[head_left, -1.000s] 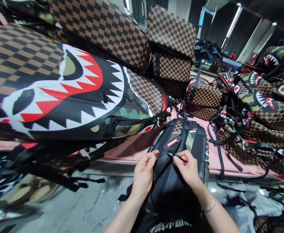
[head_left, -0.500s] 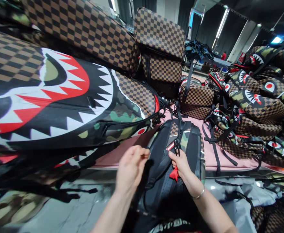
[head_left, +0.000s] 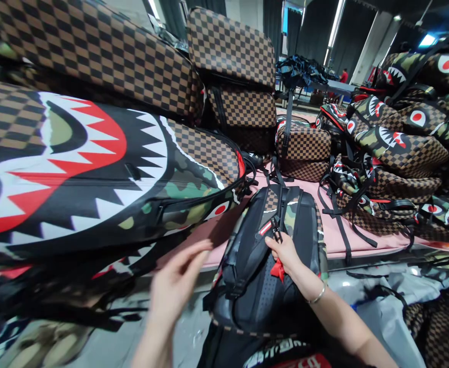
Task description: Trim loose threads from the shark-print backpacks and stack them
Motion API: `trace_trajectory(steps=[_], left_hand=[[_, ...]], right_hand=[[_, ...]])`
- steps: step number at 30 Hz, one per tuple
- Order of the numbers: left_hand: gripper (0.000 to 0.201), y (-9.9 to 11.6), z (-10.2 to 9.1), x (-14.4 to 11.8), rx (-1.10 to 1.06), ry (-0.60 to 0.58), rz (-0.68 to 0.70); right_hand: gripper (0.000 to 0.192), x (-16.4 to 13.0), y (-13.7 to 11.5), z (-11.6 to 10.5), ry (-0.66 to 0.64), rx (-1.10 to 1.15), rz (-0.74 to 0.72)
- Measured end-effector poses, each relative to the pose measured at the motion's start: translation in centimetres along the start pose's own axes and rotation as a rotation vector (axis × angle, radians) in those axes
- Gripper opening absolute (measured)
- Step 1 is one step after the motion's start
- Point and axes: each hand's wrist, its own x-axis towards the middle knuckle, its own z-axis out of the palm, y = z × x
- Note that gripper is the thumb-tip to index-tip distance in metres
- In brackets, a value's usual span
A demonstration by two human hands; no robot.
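**Head view: right hand pinched on a backpack's strap clip, left hand loose**

In the head view, a black backpack (head_left: 270,266) is seen lying back-panel up, its top on the pink table (head_left: 335,240) and its lower part hanging over the table's near edge. The right hand (head_left: 286,253) is laid on the middle of the back panel. Its thumb and forefinger are closed together on a small black clip (head_left: 275,231) at the end of a strap, just below a red-and-white label (head_left: 265,228). A red tag (head_left: 277,270) is seen under the palm, touching the hand; whether it is gripped cannot be told. A thin bracelet (head_left: 317,296) is worn on that wrist.

The left hand (head_left: 174,281) is blurred. Its fingers are stretched out and spread loosely, nothing is held in it, and it is kept clear of the backpack, to the left of the left shoulder strap (head_left: 243,255).

A large shark-mouth backpack (head_left: 94,168) is piled to the left, checkered bags (head_left: 232,76) are stacked behind, and more shark-mouth bags (head_left: 401,153) are heaped to the right.
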Motion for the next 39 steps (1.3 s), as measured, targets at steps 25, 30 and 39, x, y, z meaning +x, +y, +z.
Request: trace_trajectory(steps=[25, 30, 39], left_hand=[[0.028, -1.4, 9.8, 2.1, -0.208, 0.007, -0.271], [0.025, -1.2, 9.9, 2.1, -0.283, 0.012, -0.309], [0.021, -1.0, 10.1, 1.9, -0.33, 0.006, -0.32]], right_hand=[[0.016, -3.7, -1.5, -1.1, 0.073, -1.101, -0.736], [0.016, -3.9, -1.5, -1.2, 0.078, -1.118, -0.754], [0.018, -3.7, -1.7, -1.0, 0.088, -1.21, -0.82]])
